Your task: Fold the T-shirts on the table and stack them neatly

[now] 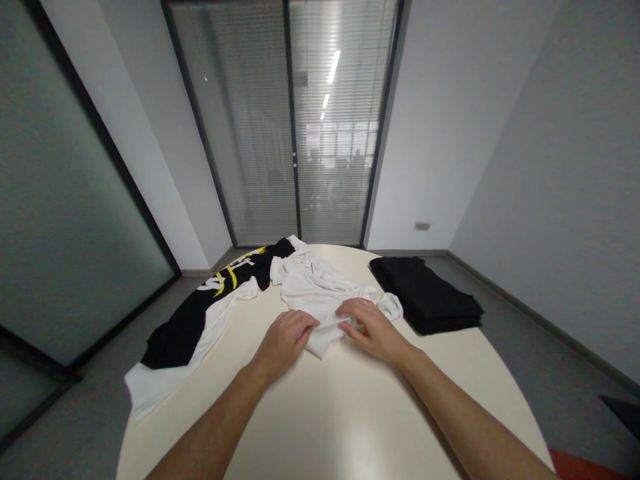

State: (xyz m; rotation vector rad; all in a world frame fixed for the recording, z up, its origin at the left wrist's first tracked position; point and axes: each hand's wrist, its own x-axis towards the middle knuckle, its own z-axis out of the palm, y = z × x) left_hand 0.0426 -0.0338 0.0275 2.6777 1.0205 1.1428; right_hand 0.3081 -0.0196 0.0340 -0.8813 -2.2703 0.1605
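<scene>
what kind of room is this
Probably a small office or meeting room: a glass partition with blinds, plain pale walls, and a round-edged table set in the middle.

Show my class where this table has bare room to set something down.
Bare table shows between the left forearm and right forearm; between the left forearm and the black-and-white clothing; and between the right forearm and the black folded stack. It is crowded mid-table, where the left hand and right hand touch the white garment.
</scene>
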